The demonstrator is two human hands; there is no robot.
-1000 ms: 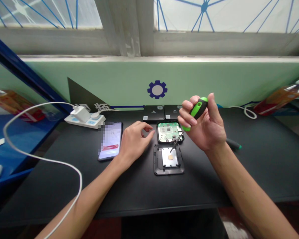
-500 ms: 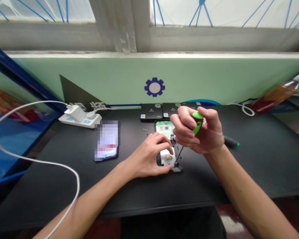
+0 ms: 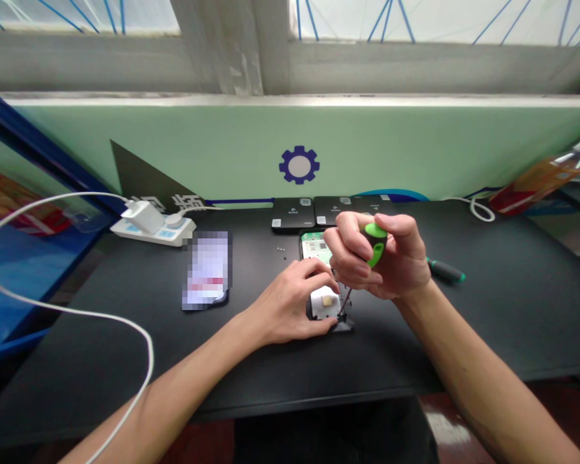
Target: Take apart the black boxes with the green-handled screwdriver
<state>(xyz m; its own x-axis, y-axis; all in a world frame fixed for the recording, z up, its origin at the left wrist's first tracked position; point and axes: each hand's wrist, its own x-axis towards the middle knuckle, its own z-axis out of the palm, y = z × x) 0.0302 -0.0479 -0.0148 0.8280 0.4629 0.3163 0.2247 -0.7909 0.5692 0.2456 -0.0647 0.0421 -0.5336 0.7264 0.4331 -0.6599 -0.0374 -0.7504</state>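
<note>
An opened electronic device with a green circuit board (image 3: 313, 245) lies on the dark table in front of me. Its near part carries a white panel (image 3: 325, 305) with a small tan pad. My left hand (image 3: 294, 303) curves over the device from the left, thumb at the near end and fingers at the panel's far side, gripping it. In my right hand (image 3: 391, 258) is a screwdriver with a green and black handle (image 3: 377, 248). The tilted shaft reaches down to the device's near right corner, beside my left thumb. My right hand hides part of the circuit board.
Several black boxes (image 3: 292, 214) stand at the back. Tiny screws (image 3: 281, 249) lie left of the device. A phone (image 3: 207, 270), a power strip (image 3: 181, 233) and a white cable (image 3: 147, 341) are at left. Another dark-handled tool (image 3: 445, 270) lies at right.
My right hand and the screwdriver handle have shifted slightly left and down, with the handle turned a little. My left hand keeps its hold on the device. The view has tilted slightly.
</note>
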